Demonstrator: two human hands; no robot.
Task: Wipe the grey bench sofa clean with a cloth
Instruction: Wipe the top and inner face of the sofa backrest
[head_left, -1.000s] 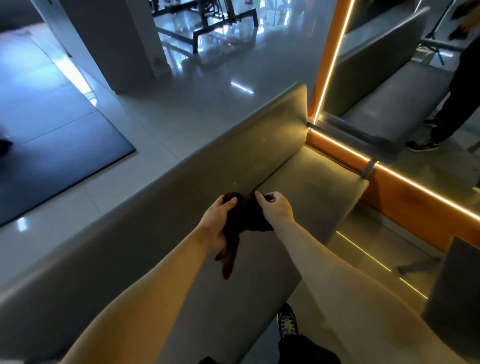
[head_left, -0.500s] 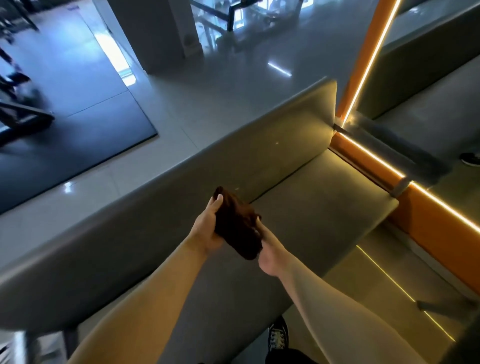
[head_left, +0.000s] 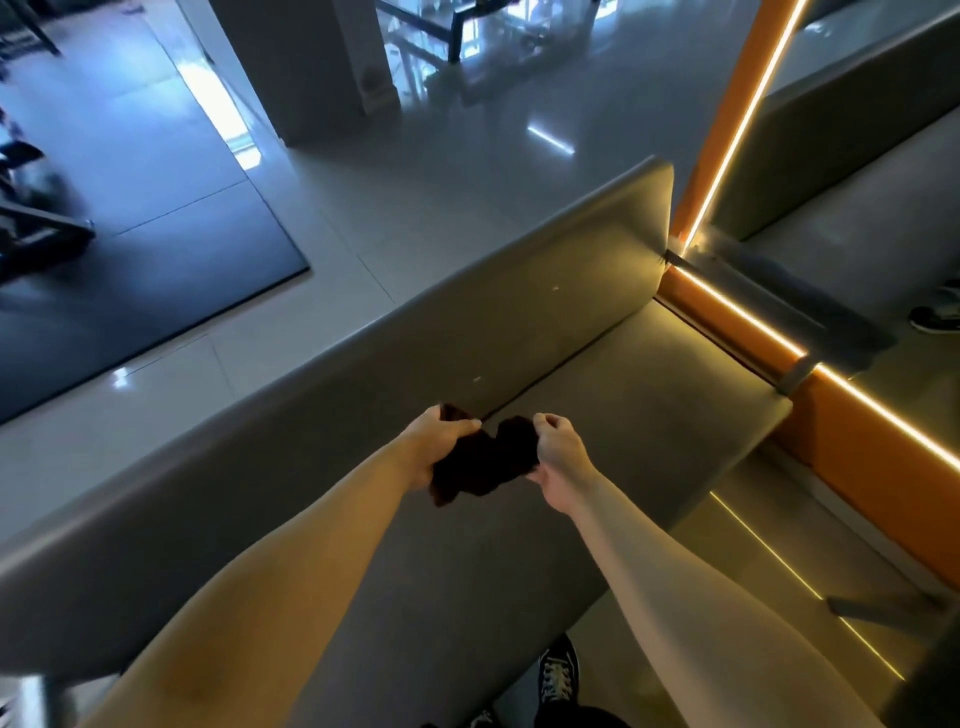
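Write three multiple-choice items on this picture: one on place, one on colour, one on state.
1. Where is the cloth?
A. On the floor
B. Between the left hand and right hand, over the sofa seat
C. Draped on a chair

2. What colour is the cloth?
A. Dark
B. White
C. Yellow

3. How are the hands?
A. Both open
B. Only one holds the cloth
C. Both grip the cloth

Answers:
1 B: the cloth is bunched between the two hands above the seat.
2 A: it looks dark brown to black.
3 C: the fingers of each hand curl round one end of the cloth.
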